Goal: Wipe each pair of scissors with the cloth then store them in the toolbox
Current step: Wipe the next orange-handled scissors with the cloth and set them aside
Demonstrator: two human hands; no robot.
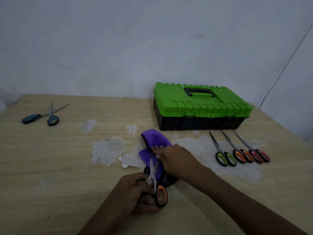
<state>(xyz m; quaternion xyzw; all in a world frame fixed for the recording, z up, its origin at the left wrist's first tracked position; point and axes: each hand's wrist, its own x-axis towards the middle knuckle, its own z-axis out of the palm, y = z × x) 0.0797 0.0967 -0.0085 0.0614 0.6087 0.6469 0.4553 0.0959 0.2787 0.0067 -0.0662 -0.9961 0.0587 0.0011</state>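
Wiping step: left grip (135,192) grasps orange scissors (162,195) by the handle, right grip (176,158) pinches purple cloth (155,139) over blades. Next likely needs the closed toolbox (199,106) opened.

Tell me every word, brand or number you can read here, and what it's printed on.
No text can be read anywhere.
Toolbox: lid shows only moulded ribs and a pale smudge.
Held scissors: any blade stamp is too small or blurred.

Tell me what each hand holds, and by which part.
The left hand grips the orange-handled scissors by their handles. The right hand grips the purple cloth folded over the blades.
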